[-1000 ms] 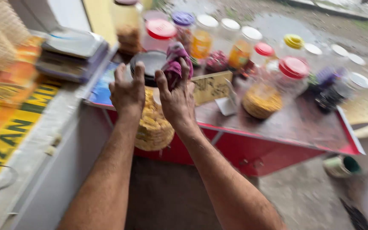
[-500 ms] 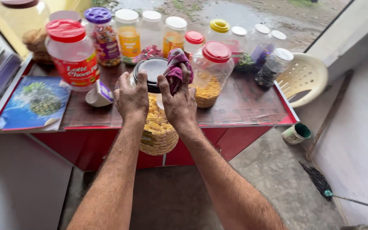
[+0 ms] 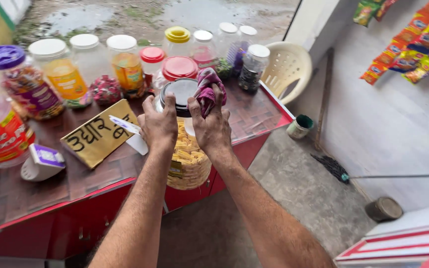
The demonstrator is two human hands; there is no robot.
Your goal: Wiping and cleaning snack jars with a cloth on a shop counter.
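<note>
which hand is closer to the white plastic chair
Right. The right hand, holding a maroon cloth on the jar's black lid, sits on the side toward the white plastic chair; the left hand grips the lid's far side.

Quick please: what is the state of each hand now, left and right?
Left hand: closed around the black-lidded snack jar, holding it.
Right hand: holds the pink cloth against the jar.

Soft, even daylight comes from the wet ground beyond the jars [image 3: 125,64], so shadows under the counter [image 3: 254,114] stay faint. The jar lids carry mild glare. Focus is fairly sharp; the frame's edges bend, perhaps from a wide lens.
</note>
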